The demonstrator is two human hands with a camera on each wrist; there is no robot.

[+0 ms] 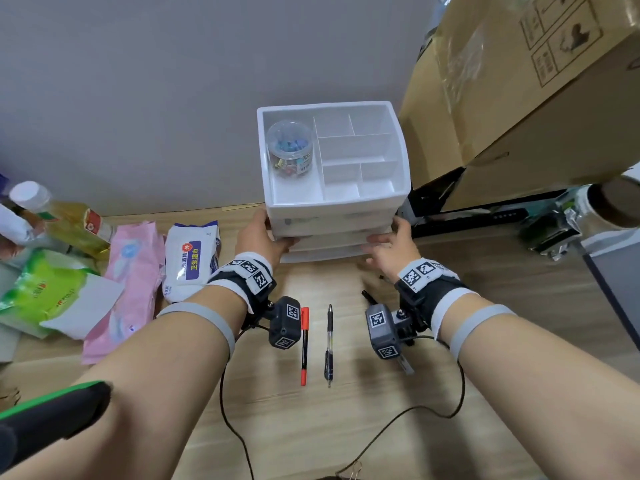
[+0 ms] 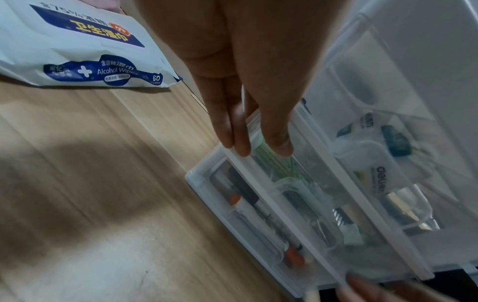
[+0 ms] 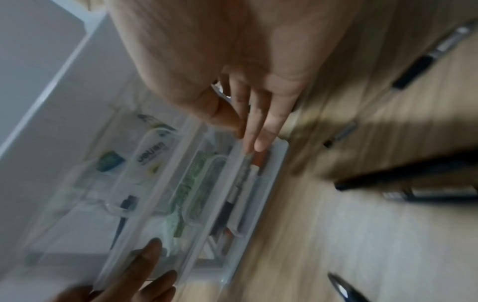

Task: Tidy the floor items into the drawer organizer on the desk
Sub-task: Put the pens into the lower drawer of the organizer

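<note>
I've got my left hand (image 1: 263, 237) and right hand (image 1: 391, 244) either side of the drawer organizer (image 1: 332, 174) on the tabletop (image 1: 311, 427), fingers (image 2: 278, 141) straight on its drawer fronts, gripping nothing; light, stiff, slick plastic, best held by the side walls.

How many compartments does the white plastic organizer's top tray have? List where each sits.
6: one long left compartment holding a clear round jar of coloured clips; right of it, two small at the back, one wide in the middle, two small in front.
</note>
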